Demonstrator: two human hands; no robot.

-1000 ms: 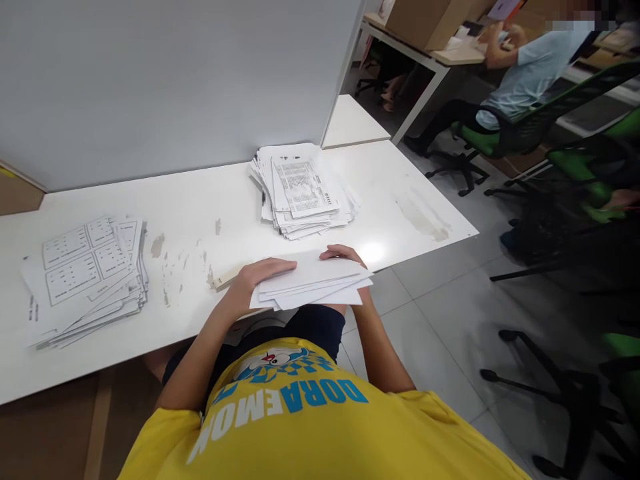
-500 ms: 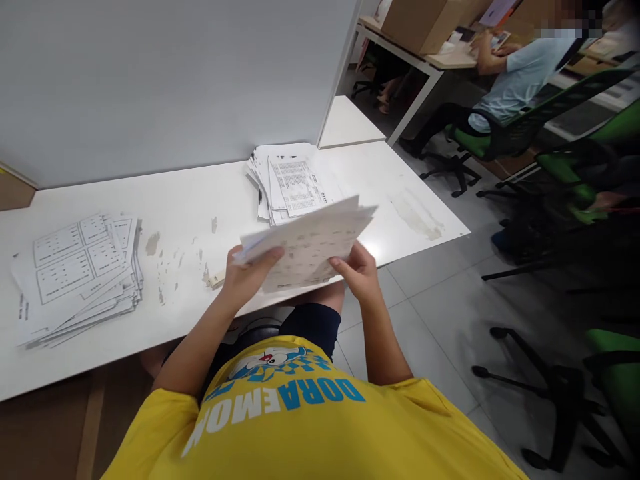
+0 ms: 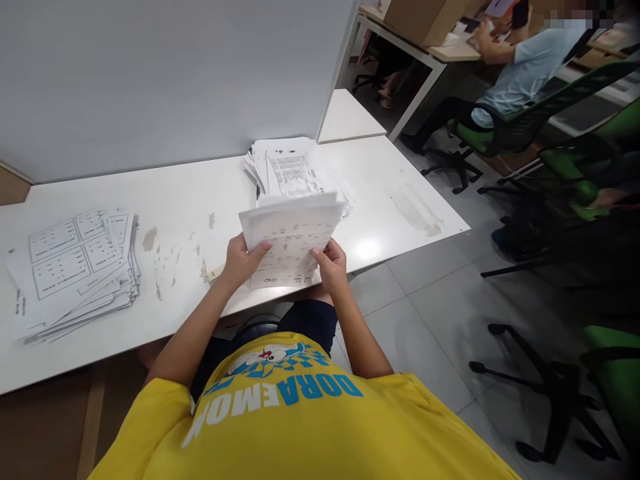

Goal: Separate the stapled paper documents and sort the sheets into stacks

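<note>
I hold a small stack of printed sheets [image 3: 293, 233] upright over the near edge of the white table [image 3: 200, 200]. My left hand [image 3: 241, 260] grips its lower left side and my right hand [image 3: 330, 261] grips its lower right side. The printed side faces me. Just beyond the held sheets lies a loose pile of printed paper [image 3: 287, 172] against the white partition. A second pile of sheets with boxed tables [image 3: 73, 267] lies at the left end of the table.
A white partition [image 3: 165, 73] closes off the back of the table. The table top has worn scuffed patches [image 3: 173, 250]. To the right are green office chairs [image 3: 575, 160] on a tiled floor, and a person in a light blue shirt [image 3: 525, 67] sits at another desk.
The sheets lay flat under both hands at the table's edge; I have lifted them, turned them upright and squared them into a narrower stack facing me.
</note>
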